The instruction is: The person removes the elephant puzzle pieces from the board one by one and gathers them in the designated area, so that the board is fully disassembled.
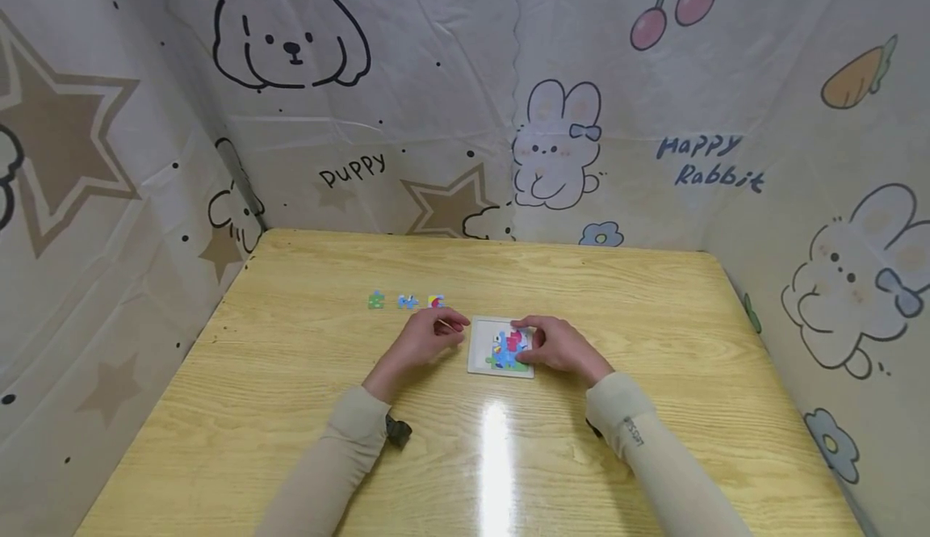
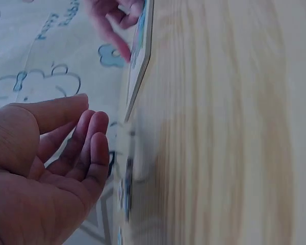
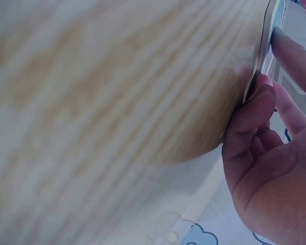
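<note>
A white puzzle tray [image 1: 478, 351] lies on the table, with colourful joined jigsaw pieces [image 1: 508, 350] covering its middle and right side; bare white shows along its left. My right hand [image 1: 559, 346] grips the tray's right edge, thumb on top over the pieces and other fingers curled at the side. Just left of the tray, my left hand [image 1: 430, 338] hovers with loosely bent fingers and nothing in them. Beyond it lie three loose pieces in a row: a green piece [image 1: 375, 300], a blue and white piece [image 1: 408, 301] and a red, yellow and blue piece [image 1: 435, 300].
The wooden table [image 1: 305, 359] runs back to a printed cloth curtain [image 1: 436, 117], which also hangs along both sides. A bright light reflection crosses the tabletop in front of the tray. In the left wrist view, some loose pieces [image 2: 128, 189] appear edge-on beside the hand.
</note>
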`<state>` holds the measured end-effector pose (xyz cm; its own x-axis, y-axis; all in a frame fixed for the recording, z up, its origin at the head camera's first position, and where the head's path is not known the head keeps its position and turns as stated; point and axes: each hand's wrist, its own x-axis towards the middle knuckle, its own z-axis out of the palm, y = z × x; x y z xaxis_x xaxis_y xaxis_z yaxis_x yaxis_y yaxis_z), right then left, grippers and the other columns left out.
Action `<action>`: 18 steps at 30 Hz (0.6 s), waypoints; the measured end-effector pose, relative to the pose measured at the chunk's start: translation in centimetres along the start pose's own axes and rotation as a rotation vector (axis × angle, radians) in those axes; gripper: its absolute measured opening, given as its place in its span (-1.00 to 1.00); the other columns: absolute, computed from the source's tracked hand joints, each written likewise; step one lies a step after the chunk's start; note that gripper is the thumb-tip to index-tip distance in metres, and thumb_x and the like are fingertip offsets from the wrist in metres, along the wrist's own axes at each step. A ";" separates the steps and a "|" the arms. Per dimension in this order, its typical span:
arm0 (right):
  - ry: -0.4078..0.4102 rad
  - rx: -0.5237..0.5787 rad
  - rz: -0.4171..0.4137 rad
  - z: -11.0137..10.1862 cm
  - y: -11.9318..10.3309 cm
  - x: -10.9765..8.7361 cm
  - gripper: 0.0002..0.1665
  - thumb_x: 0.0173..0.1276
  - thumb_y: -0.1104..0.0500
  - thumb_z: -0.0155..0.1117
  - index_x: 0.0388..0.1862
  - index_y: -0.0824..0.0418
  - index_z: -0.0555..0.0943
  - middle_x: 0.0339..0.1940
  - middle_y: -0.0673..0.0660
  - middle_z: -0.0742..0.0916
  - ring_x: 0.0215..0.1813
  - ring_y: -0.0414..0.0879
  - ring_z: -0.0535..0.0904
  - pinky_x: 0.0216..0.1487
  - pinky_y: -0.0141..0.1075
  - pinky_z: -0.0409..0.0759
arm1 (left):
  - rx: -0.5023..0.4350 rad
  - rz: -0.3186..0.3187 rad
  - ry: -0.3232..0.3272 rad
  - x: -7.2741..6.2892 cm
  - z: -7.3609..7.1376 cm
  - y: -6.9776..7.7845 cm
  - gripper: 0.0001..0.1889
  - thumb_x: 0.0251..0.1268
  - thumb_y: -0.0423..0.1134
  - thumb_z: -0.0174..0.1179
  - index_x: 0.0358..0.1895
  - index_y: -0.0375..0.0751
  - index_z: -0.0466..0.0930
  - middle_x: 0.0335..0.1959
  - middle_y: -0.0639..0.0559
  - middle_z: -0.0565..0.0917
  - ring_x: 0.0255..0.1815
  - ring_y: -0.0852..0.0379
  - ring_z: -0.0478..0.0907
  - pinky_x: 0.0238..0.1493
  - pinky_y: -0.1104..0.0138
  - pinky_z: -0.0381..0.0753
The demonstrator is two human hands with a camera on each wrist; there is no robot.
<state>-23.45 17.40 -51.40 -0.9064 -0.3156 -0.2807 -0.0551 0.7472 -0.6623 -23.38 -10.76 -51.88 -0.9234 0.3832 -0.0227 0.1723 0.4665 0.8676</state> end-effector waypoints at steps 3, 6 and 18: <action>-0.003 -0.005 0.006 0.0 0.0 0.0 -0.29 0.28 0.06 0.57 0.42 -0.01 0.59 -0.33 0.11 0.58 -0.28 -0.03 0.44 -0.27 -0.24 0.36 | 0.000 0.017 -0.026 0.5 1.1 0.3 -0.78 0.43 -0.37 0.30 0.08 -0.29 0.72 0.01 -0.12 0.76 -0.03 0.01 0.70 0.09 0.18 0.69; -0.003 -0.014 -0.004 0.0 0.1 0.1 -0.29 0.29 0.05 0.57 0.42 -0.01 0.58 -0.34 0.10 0.58 -0.29 -0.04 0.44 -0.28 -0.24 0.36 | -0.004 0.028 -0.048 1.1 2.1 0.7 -0.77 0.42 -0.40 0.31 0.08 -0.31 0.71 0.02 -0.13 0.76 -0.01 0.01 0.70 0.12 0.19 0.68; 0.004 -0.016 -0.051 0.0 0.4 0.0 -0.29 0.30 0.08 0.56 0.42 0.05 0.57 -0.39 0.07 0.58 -0.35 -0.08 0.42 -0.34 -0.30 0.35 | 0.105 0.026 -0.097 2.6 4.0 1.9 -0.71 0.29 -0.37 0.42 0.06 -0.25 0.72 -0.05 -0.10 0.73 -0.04 0.03 0.61 0.10 0.20 0.62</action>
<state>-23.45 17.66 -51.65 -0.9038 -0.3514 -0.2441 -0.1080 0.7393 -0.6647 -24.08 -5.67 -52.32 -0.8816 0.4690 -0.0530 0.2356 0.5345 0.8117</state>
